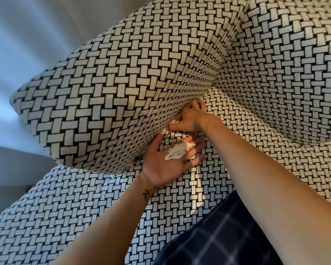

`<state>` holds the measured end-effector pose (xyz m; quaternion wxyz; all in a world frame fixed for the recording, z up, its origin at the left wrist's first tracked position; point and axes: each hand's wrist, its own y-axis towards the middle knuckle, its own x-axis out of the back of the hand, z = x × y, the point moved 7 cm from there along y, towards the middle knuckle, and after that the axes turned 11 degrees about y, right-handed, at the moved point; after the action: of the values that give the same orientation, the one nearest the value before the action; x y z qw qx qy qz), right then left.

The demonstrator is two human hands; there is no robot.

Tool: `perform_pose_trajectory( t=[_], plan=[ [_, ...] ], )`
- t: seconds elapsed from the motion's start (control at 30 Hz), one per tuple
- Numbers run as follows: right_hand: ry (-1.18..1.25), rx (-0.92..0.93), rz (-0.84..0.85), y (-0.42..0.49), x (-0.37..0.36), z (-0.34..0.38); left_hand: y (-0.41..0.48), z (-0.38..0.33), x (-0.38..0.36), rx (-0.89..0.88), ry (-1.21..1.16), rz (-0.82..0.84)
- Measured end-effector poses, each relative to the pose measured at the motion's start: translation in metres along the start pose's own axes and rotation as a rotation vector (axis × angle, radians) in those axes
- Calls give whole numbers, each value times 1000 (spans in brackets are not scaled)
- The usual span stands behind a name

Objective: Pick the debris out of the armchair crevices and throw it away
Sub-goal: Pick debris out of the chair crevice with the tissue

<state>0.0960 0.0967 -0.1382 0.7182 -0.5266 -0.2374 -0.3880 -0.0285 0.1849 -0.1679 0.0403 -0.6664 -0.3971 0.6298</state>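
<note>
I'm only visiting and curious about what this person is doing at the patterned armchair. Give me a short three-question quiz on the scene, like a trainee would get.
1. True or false: the left hand lies palm up with white debris resting on it.
2. Where do the fingers of the right hand go?
A) flat on top of the backrest
B) into the crevice between armrest and seat
C) round a brush handle
3. Fill in: the armchair's woven-look fabric is black and ____.

Key: 1 true; 2 B; 3 white.
</note>
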Motion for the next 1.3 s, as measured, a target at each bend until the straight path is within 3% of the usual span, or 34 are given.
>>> perform_pose_trajectory(
  t=[0.33, 0.47, 0.57, 0.83, 0.93, 1.17, 1.3],
  plan=[
    [290, 47, -168, 5, -4, -14, 3, 0, 1, 15, -4, 26],
    [213, -50, -47, 3, -2, -7, 4, -1, 1, 14, 2, 23],
    [193, -61, -66, 4, -5, -5, 3, 2, 0, 33, 10, 21],
    [396, 84, -201, 2, -6, -11, -3, 1, -7, 51, -42, 50],
    [549, 122, -167, -8, -1, -13, -3, 2, -4, 57, -30, 17],
    [631, 149, -123, -18, 1, -14, -4, 3, -4, 85, -83, -8],
    [875, 97, -91, -33, 11, -25, -5, 3, -2, 91, -109, 11]
  ],
)
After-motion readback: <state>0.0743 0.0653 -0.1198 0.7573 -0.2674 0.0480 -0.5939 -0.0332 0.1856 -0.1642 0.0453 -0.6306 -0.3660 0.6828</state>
